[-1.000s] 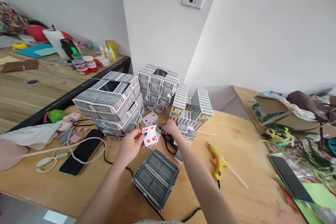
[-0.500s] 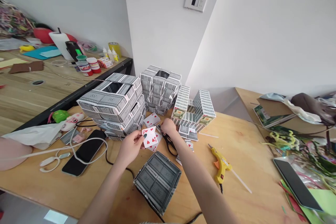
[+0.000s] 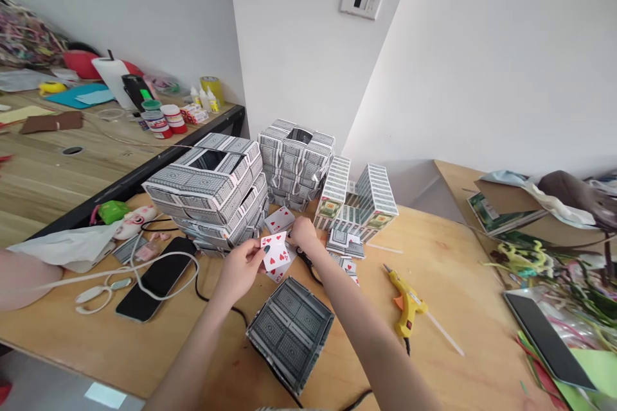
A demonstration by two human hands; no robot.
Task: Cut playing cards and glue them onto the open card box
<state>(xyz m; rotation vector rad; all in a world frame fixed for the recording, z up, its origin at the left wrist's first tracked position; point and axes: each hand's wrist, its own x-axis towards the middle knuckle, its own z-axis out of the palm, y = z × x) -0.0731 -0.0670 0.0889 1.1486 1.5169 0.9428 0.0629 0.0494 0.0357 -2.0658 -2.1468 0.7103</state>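
Pinched in my left hand (image 3: 243, 264) is a red-heart playing card (image 3: 274, 252), its face turned up. Just right of it, my right hand (image 3: 303, 233) has its fingers curled down beside the card; what they hold, if anything, is hidden. Black scissors (image 3: 308, 266) lie partly under my right wrist. More heart cards lie under the held card, and one (image 3: 279, 219) rests behind it. Nearer to me stands a shallow open box made of patterned cards (image 3: 290, 329). Stacked card-covered boxes (image 3: 207, 192) rise behind my left hand.
Another card-covered stack (image 3: 295, 164) and a card-box structure (image 3: 376, 196) stand at the back. Small card piles (image 3: 344, 242) lie right of my right hand. A yellow glue gun (image 3: 406, 302) is farther right. A black phone (image 3: 157, 279) and white cable lie left.
My right hand has shifted slightly left, nearer the held card, and covers more of the scissors. My left hand still holds the card in about the same place.
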